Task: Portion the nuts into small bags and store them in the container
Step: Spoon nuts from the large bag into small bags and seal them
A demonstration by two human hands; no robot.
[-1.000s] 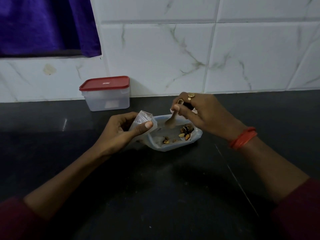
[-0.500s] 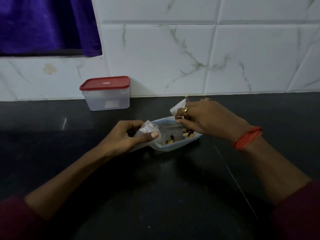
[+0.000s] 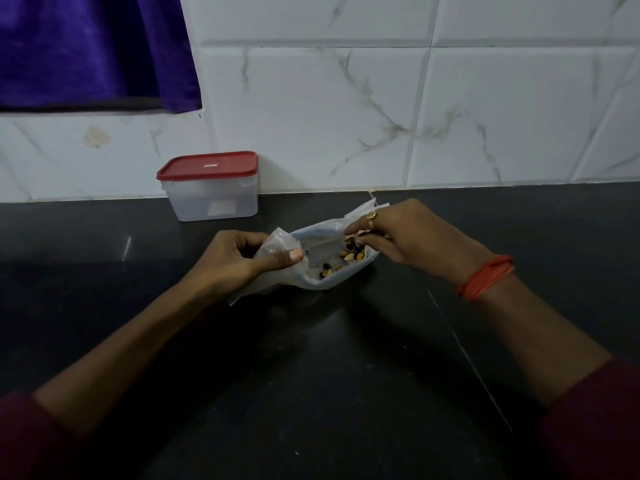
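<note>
Head view, looking down at a dark table (image 3: 311,393) that meets a white marbled tile wall.

Your left hand (image 3: 239,261) is near the middle. Its grip is pressed together, thumb against fingers, pinching a small clear bag (image 3: 278,242) by its mouth. The bag hangs crumpled against the left end of a shallow tub (image 3: 332,282) lined with clear plastic.

A few nuts (image 3: 351,256) lie loose in the tub, most of them at its right end.

Your right hand (image 3: 415,237), with a ring and orange bangles (image 3: 485,277), reaches over the tub's right end. Its fingers are curled down to the nuts, but you cannot tell whether the grip is pinching anything.

The storage container (image 3: 213,202) stands far left against the wall, well apart from both hands, with its red lid (image 3: 207,164) on.

The step in hand looks like filling: nuts go from the tub into the bag.

The next move probably calls for the bag's mouth to be held wide and close to the tub, so nothing spills. The lid will have to come off before any bag is stored.
</note>
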